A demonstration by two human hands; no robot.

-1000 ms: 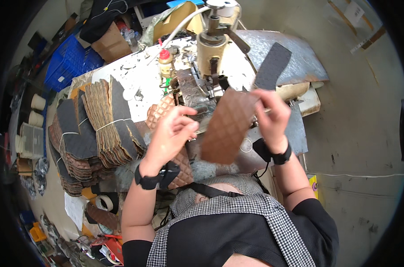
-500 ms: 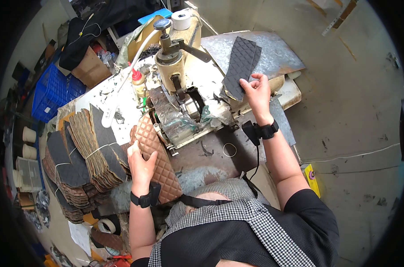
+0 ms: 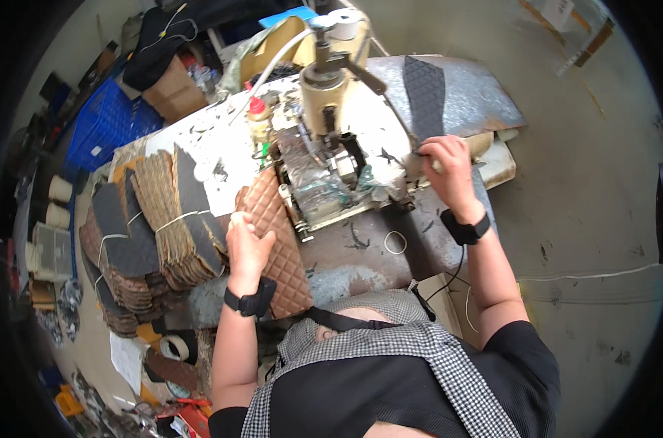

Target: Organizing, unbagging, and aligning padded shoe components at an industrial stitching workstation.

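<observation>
Brown quilted panels [image 3: 280,237]: lay slanted left of the frame's centre, just beside the bench machine [image 3: 324,98], with the left hand [image 3: 249,252] over their left edge. Saw the left thumb spread away from bent fingers; could not tell of any pinch. Risked, at a guess, skewing or slipping off the lower table edge from a nudge of the left wrist strap [image 3: 250,301].

At upper right, found the right hand [image 3: 450,171] at the near end of a dark quilted strip [image 3: 425,95] on the metal sheet [image 3: 485,98], fingers curled toward the thumb; could not tell whether pinching the strip. Might have dragged it crooked with a hasty pull.

Hidden: layers beneath the top panel; machine parts behind crumpled film [image 3: 381,182]. At left, could not count pieces in the tied bundles [image 3: 174,219].
</observation>
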